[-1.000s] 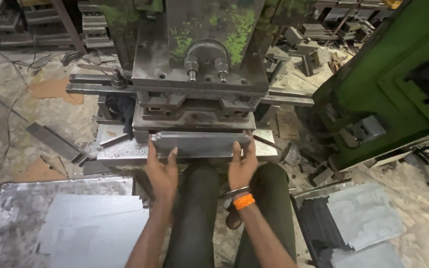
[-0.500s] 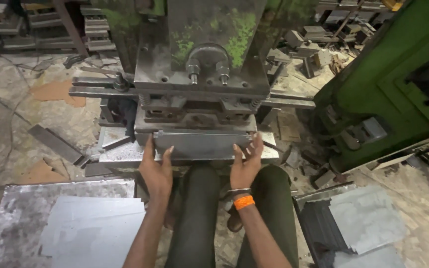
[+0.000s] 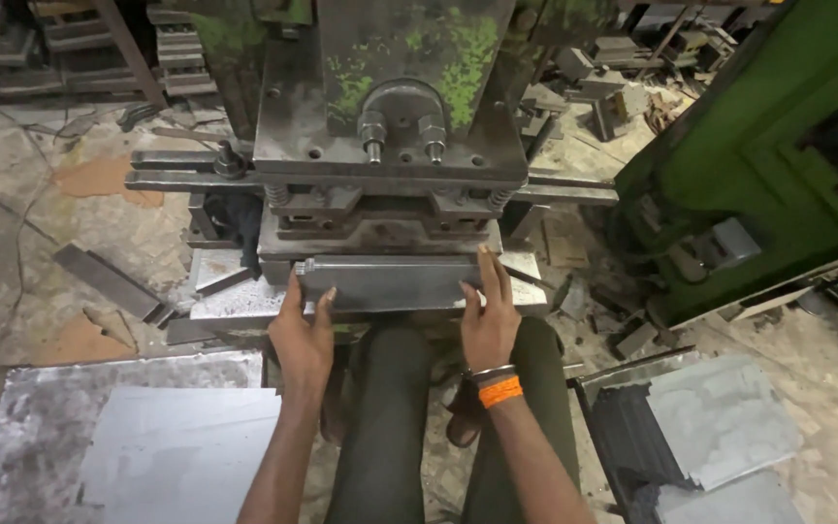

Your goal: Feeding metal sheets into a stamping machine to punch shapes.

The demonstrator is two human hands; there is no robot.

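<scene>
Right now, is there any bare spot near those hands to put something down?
Little. The press bed shows a bare strip left of the left hand; the metal strip fills the middle under both hands, right hand included. The sheet stack lower left has a flat open top. Scrap crowds the right floor.

Stack of flat grey metal sheets (image 3: 181, 451) lay at my lower left, on a bigger mottled plate (image 3: 31, 417). To my lower right, a dark tray (image 3: 623, 437) stood packed with thin dark plates on edge, and a pale bent sheet (image 3: 725, 417) leaned across it. A green machine body (image 3: 778, 146) filled the upper right. Floor (image 3: 41, 223) was dusty concrete with rusty patches; a loose dark bar (image 3: 109, 281) rested on it to the left. Scrap blocks (image 3: 623, 97) were scattered behind, and stacked metal channels (image 3: 12, 44) sat at the far upper left. I wore an orange band (image 3: 499, 391) on one wrist.
</scene>
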